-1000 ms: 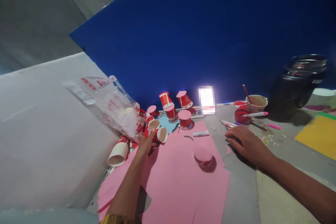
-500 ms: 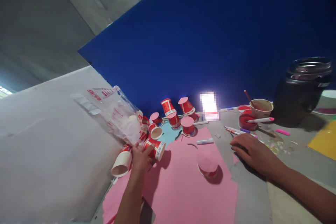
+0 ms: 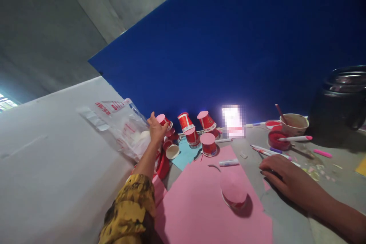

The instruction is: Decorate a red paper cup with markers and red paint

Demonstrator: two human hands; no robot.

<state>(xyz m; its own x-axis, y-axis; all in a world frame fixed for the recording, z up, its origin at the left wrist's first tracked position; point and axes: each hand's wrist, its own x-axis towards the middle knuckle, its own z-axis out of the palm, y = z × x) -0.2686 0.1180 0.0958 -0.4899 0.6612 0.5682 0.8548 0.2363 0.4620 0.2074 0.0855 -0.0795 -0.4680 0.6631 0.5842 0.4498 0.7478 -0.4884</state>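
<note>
Red paper cups with pink tops stand upside down at the back of the table, some stacked, such as the front cup. My left hand has its fingers round a pink-topped red cup, which sits over another at the left end of the group. Just below lies an open cup on its side. My right hand rests on the grey table with curled fingers, near some pens; whatever its fingers hold is hidden. Another pink-topped cup stands on pink paper.
At left lies a clear plastic bag with red print. To the right are a cup with a stick, a red round container, a pink marker cap, scraps and a large black jar. A blue panel rises behind.
My left hand has moved up and away from the lower cup near the bag, and a pink-topped cup now sits over the leftmost one. My right hand stays on the table; the view has shifted slightly.
</note>
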